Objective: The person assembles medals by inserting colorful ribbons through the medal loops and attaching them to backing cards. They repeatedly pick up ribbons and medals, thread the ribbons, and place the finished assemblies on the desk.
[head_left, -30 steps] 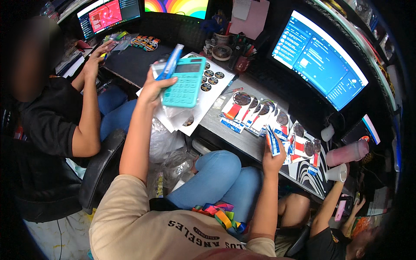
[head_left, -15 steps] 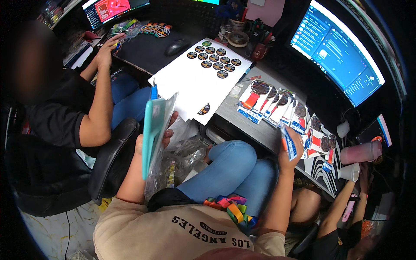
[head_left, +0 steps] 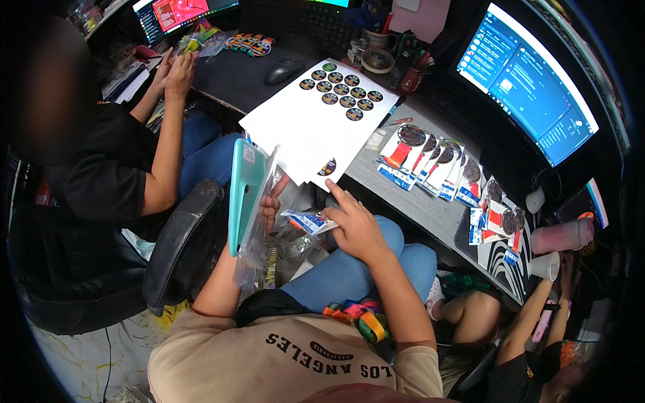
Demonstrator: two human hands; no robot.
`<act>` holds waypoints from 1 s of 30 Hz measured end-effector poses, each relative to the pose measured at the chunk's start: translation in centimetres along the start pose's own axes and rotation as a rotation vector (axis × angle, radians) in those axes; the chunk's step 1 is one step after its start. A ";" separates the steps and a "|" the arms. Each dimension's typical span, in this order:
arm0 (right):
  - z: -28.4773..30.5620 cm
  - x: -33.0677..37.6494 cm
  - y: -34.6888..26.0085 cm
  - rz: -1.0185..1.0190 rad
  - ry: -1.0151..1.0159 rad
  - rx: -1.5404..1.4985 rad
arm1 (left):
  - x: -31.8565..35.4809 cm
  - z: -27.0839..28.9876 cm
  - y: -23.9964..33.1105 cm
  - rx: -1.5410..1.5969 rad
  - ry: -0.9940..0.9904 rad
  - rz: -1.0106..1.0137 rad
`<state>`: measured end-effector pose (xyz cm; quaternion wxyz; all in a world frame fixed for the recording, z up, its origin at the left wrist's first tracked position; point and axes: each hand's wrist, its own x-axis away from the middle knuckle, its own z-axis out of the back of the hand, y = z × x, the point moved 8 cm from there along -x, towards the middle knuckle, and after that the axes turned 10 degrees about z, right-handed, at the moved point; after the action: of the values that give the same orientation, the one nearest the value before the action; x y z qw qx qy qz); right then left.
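— What's in your hands over your lap?

— My left hand [head_left: 269, 205] props a teal calculator [head_left: 243, 195] upright on its edge, inside a clear plastic bag [head_left: 259, 228]; its fingers are curled round the back, clamped on calculator and bag together. My right hand [head_left: 353, 228] pinches a small flat packet [head_left: 306, 220], white with blue and red print, thumb and forefinger closed on its near end, the far end pointing at the bag's mouth.

— How do they handle?

— The packet looks light and thin, likely to bend, so I judge the edge is the place to grip. The calculator seems stiff and light; the bag is soft, slippery film that crumples, best held through to the hard case.

— And around you?

— The bench [head_left: 416, 201] carries a white sheet of round stickers [head_left: 339, 94], with a row of carded packets [head_left: 430, 158] just beside it. A mouse [head_left: 283, 69] and two lit monitors [head_left: 524, 80] sit farther back. A person in a black shirt [head_left: 101, 174] works at my left, hands near a stack of papers [head_left: 124, 80]. A pink tumbler [head_left: 561, 235] stands at right
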<state>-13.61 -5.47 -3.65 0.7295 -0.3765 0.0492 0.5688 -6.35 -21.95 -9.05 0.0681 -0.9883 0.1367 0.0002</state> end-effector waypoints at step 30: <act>2.6 1.1 -1.0 0.047 0.134 -0.007 | -2.3 -2.2 3.0 -0.284 0.114 -0.187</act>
<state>-13.27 -3.04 -1.83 0.7096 -0.4150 0.1046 0.5597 -9.45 -24.49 -7.21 -0.0804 -0.9947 0.0466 -0.0431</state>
